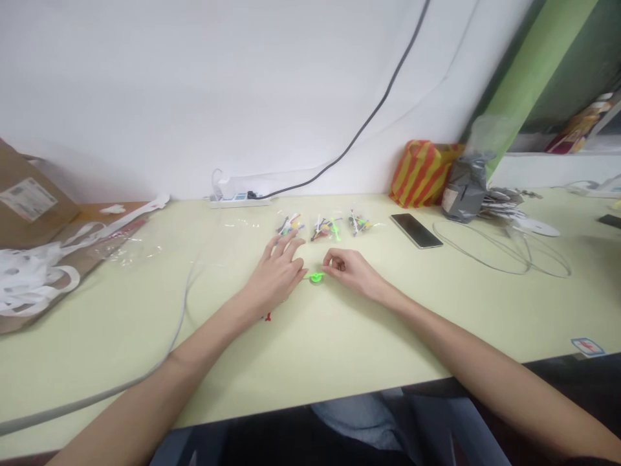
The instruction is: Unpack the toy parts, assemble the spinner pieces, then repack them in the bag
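Observation:
A small bright green plastic piece (pixel 316 278) with a rounded middle and thin ends sits between my hands, at or just above the table. My left hand (pixel 277 275) pinches its left end between thumb and forefinger, the other fingers stretched forward. At the right end, my right hand (pixel 352 270) grips it with thumb and forefinger, the rest curled in. Beyond my fingertips lie three clear bags of small coloured plastic parts: a left bag (pixel 290 224), a middle bag (pixel 324 228) and a right bag (pixel 358 223). A little red part (pixel 268 317) shows beside my left wrist, partly hidden.
A phone (pixel 417 231) lies right of the bags. Behind it stand a red-and-yellow striped bag (pixel 416 173) and a grey plastic package (pixel 463 188). A power strip (pixel 237 200) is by the wall. White strips (pixel 43 272) and a cardboard box (pixel 33 194) occupy the left; a grey cable (pixel 169 349) crosses there.

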The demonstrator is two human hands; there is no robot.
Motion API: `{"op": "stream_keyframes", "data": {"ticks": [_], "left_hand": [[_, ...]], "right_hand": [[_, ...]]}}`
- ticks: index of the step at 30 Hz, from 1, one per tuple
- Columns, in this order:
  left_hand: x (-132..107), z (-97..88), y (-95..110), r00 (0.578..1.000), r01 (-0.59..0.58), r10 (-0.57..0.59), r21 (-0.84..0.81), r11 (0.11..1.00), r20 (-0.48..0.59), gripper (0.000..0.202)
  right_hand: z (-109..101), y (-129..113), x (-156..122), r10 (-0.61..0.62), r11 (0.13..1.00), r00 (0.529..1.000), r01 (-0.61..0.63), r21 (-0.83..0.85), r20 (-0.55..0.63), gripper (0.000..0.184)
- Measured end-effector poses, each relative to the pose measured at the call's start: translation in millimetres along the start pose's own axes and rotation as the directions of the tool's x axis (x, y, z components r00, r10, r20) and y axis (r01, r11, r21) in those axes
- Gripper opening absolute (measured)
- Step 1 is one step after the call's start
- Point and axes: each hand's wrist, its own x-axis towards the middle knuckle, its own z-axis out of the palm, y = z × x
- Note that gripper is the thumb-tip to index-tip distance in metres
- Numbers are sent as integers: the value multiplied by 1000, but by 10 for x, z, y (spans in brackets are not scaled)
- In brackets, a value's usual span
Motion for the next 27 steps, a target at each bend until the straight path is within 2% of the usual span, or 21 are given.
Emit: {"op": "stream_keyframes", "data": {"ticks": [4, 12, 18, 20, 23, 27], "left_hand": [[24, -68, 60, 999, 14, -13, 19, 1000, -30, 25], [24, -46, 55, 999, 37, -36, 49, 998, -8, 26], [82, -174, 56, 980, 130, -126, 19, 991, -154, 27], [83, -197, 53, 979, 140, -135, 19, 990, -156, 27], [58, -158, 20, 985, 147, -144, 29, 989, -97, 28], [29, -76, -49, 985, 173, -170, 86, 981, -39, 30]], "right_hand": [[24, -67, -20, -60, 993, 995, 69, 101, -85, 10], [75, -45, 0, -13, 963, 988, 54, 264, -155, 19], [-23, -215, 12, 48, 893, 965, 74, 444, -257, 27], [-56, -274, 7, 66, 879, 961, 72, 471, -270, 29], [-77, -267, 10, 166, 858, 958, -24, 513, -233, 32], [-85, -131, 47, 307, 833, 941, -196, 518, -139, 30]]}}
